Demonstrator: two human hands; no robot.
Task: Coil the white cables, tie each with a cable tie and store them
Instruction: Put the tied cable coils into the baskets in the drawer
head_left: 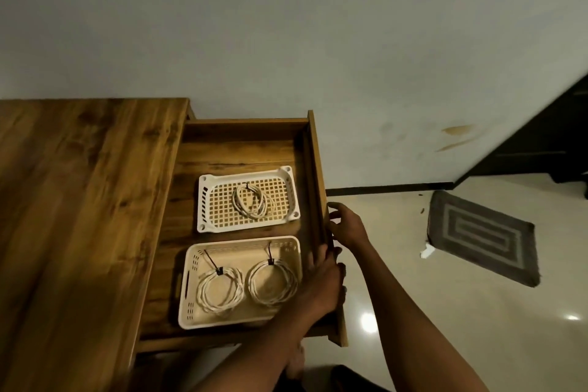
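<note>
Head camera looks down into an open wooden drawer [235, 149] that sticks out from a wooden table [79, 200]. Three white cables sit inside it, each one rolled into a ring with a dark cable tie on it. One coil [253, 202] lies in the white grid tray [206, 200] at about 12 o'clock in the drawer. Two more, the left coil [219, 289] and the right coil [273, 282], lie side by side in the cream basket [191, 267] at about 6 o'clock. The two holders sit near each other but do not touch.

I think the job is almost done. All the cables seen here are rolled, tied and put away. What is left, I think, is to shut the drawer. That calls for a slow, even push on the drawer front [318, 169] toward the table, so the trays do not slide.

Both arms reach in from 5 o'clock. The left hand [321, 286] lies over the top edge of the drawer front, at 3 o'clock from the basket, and its fingers look curled around that edge. The right hand [346, 226] is just past it, on the outer side of the same board, with its thumb and fingers pinching the edge.

Past the drawer, at 3 o'clock, a grey mat [483, 235] lies on the shiny floor [413, 312].
</note>
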